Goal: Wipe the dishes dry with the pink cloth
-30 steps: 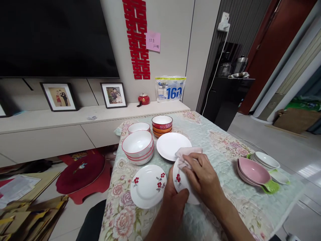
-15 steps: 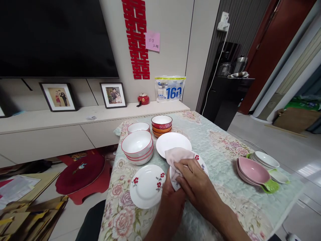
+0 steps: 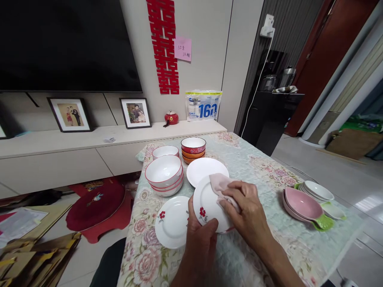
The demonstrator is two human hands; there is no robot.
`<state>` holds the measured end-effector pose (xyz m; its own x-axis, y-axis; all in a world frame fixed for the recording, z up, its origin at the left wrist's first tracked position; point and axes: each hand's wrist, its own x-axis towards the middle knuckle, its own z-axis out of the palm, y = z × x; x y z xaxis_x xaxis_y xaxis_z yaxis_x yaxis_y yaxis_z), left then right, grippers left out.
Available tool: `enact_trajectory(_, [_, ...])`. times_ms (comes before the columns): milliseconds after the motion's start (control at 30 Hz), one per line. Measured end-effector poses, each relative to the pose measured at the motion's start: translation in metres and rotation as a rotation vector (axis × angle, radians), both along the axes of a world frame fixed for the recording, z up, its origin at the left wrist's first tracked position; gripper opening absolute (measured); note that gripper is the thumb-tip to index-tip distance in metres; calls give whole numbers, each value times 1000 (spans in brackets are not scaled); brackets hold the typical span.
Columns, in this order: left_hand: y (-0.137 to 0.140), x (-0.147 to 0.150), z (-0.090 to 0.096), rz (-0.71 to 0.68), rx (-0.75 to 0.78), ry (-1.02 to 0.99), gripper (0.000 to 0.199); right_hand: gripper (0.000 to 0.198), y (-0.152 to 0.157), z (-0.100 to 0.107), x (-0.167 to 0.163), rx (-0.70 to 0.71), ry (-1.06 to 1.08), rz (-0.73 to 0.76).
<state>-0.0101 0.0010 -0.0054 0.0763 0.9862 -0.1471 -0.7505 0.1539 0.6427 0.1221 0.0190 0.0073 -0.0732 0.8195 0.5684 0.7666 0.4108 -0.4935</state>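
Observation:
My left hand (image 3: 202,231) grips the lower left rim of a white plate (image 3: 206,199) with a red flower print, its thumb lying on the face. The plate is tilted up above the table. In my right hand (image 3: 247,201) is a pale pink cloth (image 3: 222,185), pressed against the plate's right side. Another white flowered plate (image 3: 172,225) lies flat on the table to the left, partly covered by my left hand and the held plate. Just behind, a larger white plate (image 3: 205,169) rests on the table, its front edge hidden.
White bowls with red rims (image 3: 164,175) are stacked at the left, and red and orange bowls (image 3: 193,147) behind. Pink leaf-shaped dishes (image 3: 303,203) and small white dishes (image 3: 318,190) sit at the right. A floral cloth (image 3: 269,171) covers the table. A red stool (image 3: 97,207) stands left.
My right hand with the cloth has moved right and slightly up across the plate, away from my left hand. The held plate has turned and now shows more of its face.

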Motion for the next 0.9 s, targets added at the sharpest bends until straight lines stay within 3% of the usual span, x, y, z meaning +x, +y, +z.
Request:
enact_trajectory(67, [-1,1,1,18,-4,-18,95,16,7,-5,3,3,119,-34])
enact_trajectory(233, [-1,1,-1,-16,-2,-25,96,20,13,-9,11,-284,383,21])
enact_trajectory(300, [0,-1,-3,-56,-14,-23,92,19,11,-5,17,-306,382,28])
enact_trajectory(533, [3,-12,-9,-263,-90,58,50,16,5,8,32,-309,177,138])
enact_trajectory(600, [3,-11,-9,-271,-119,84,44,22,7,2,28,-231,124,108])
enact_trajectory(767, [1,-3,-9,-238,-97,72,39,26,7,-16,0,217,-105,62])
enact_trajectory(900, [-3,1,-11,-231,-124,67,22,29,-1,-16,-19,280,-261,228])
